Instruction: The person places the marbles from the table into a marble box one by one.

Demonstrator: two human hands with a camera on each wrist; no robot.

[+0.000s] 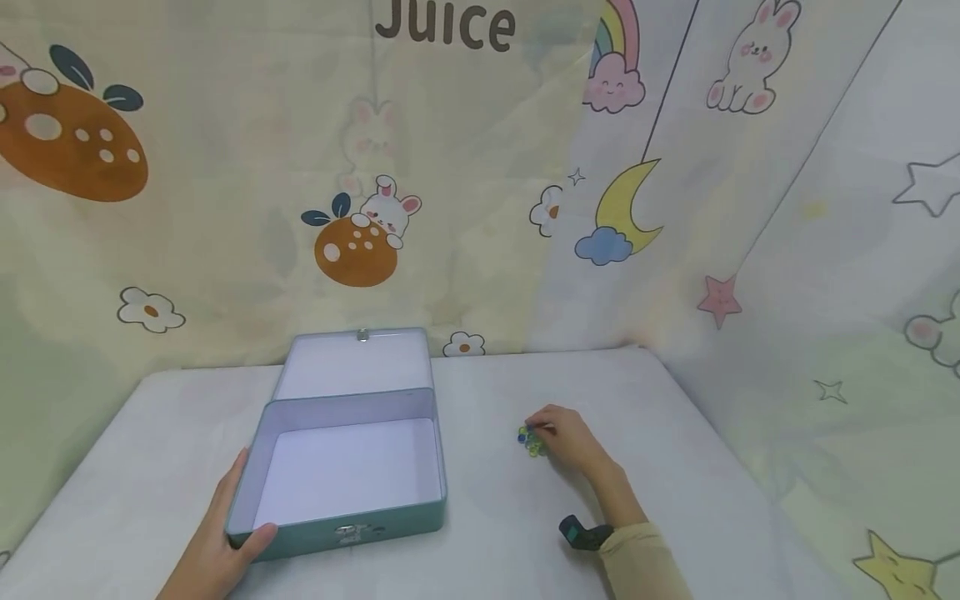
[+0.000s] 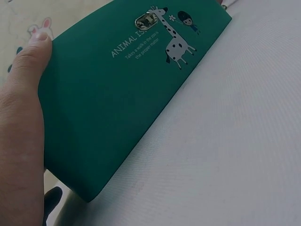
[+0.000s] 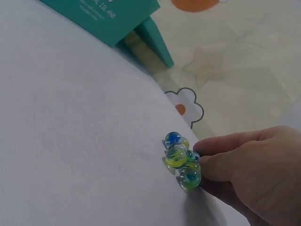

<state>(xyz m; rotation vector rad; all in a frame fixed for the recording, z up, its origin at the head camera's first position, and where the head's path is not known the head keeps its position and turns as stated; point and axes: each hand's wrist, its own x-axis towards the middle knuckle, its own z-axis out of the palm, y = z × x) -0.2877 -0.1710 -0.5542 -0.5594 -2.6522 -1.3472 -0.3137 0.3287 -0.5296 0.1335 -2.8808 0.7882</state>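
Right hand (image 1: 572, 442) pinches at the bunched marbles (image 3: 177, 156), three o'clock from the box (image 1: 408, 522) the left hand (image 1: 216, 533) grips at its eight o'clock; a sideways nudge could set loose ones rolling.

One box (image 1: 412, 520), one table (image 1: 495, 533), at least five glass marbles (image 3: 177, 157).

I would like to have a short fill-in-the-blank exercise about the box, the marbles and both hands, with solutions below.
1. The lid of the green box is not closed but ____.
2. The animal printed on the box's front is a ____.
3. The digit of the left hand that rests on the box's front is the ____.
4. In the head view, the right hand is at glass marbles to the ____ of the box.

Missing words: open; giraffe; thumb; right.
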